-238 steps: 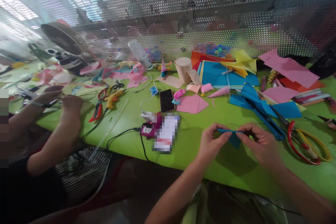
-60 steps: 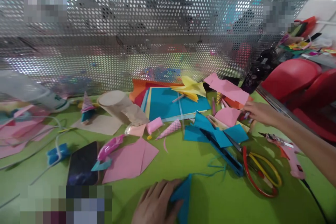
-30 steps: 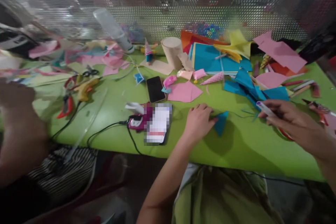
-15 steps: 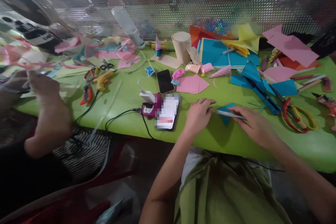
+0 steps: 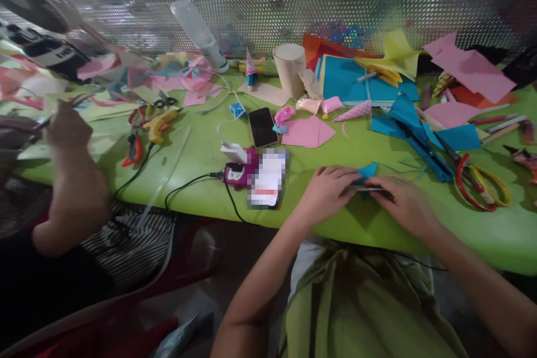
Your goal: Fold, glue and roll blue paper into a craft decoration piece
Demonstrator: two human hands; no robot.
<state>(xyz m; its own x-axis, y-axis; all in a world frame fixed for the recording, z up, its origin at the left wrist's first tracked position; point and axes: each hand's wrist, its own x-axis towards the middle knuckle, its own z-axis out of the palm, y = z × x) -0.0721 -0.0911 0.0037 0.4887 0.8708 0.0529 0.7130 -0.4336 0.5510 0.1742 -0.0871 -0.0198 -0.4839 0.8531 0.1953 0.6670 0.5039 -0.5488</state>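
Note:
Near the front edge of the green table (image 5: 335, 222), a small blue paper piece (image 5: 367, 172) shows between my hands. My left hand (image 5: 329, 193) has its fingers closed at the left end of a thin, flat, pale object (image 5: 369, 188) lying across the paper. The right end of that object is in my right hand (image 5: 405, 201), whose fingers are closed round it. What the object is, I cannot make out. Left of my hands lies a phone with a lit screen (image 5: 268, 179), beside a purple power adapter (image 5: 237, 175).
Red-and-yellow scissors (image 5: 472, 187) and a blue cutter (image 5: 434, 159) lie to the right. Behind stand a beige cup (image 5: 289, 70) and blue sheets (image 5: 348, 86). A yellow glue gun (image 5: 159, 126) and another person's hand (image 5: 69, 126) are at the left.
My left hand has moved right and now meets the blue paper and the thin object. My right hand has shifted slightly. The other person's hand at the left has changed its pose.

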